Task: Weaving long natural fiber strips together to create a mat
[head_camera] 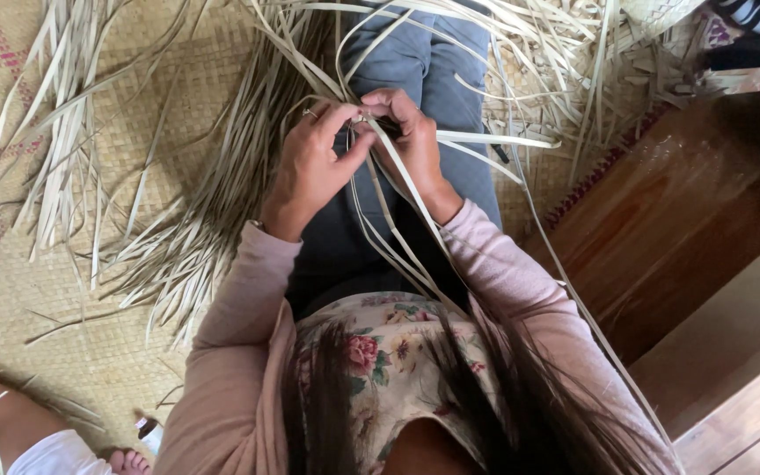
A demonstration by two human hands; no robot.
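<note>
We see both hands meet over lap, fingertips pressed together. Left hand (310, 167) and right hand (411, 141) pinch same bundle of pale leaf strips (398, 207) at top end, both equally near. Strips run long axis from hands down toward body, over blue trousers (433, 62). Strips flat, thin, dry, stiff-looking. Loose pile of strips (195, 229) lies left on woven mat (10, 53), fanned. Wooden floor (661, 220) right, smooth, brown. Other person's foot (125, 459) at lower left.

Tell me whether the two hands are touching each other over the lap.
Touching. The head view shows the left hand and right hand pressed together at the fingertips, both pinching the pale leaf strips with no gap between them.
</note>
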